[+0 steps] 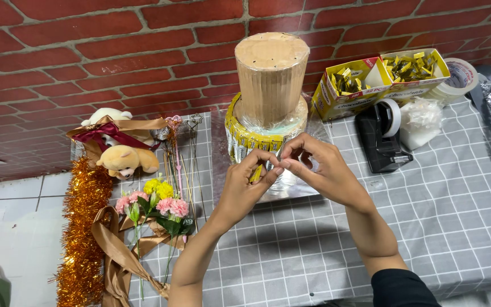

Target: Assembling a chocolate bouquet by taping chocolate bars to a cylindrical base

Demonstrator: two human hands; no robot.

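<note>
Brick-backed checked surface [427, 187]: left hand [242, 190] and right hand [325, 170] meet, each grip pinching a yellow sachet [256, 172] against the tiered cardboard tower [269, 91]. Judging by that light pinch, the sachet could slip or sit crooked beside its neighbours; tape dispenser [381, 136] stands near.

You have two hands [245, 187] at one two-tiered cardboard tower [269, 85], two open yellow boxes [350, 82] of sachets, one black tape dispenser [379, 139], two plush bears [126, 160], and one orange tinsel garland [83, 227].
</note>
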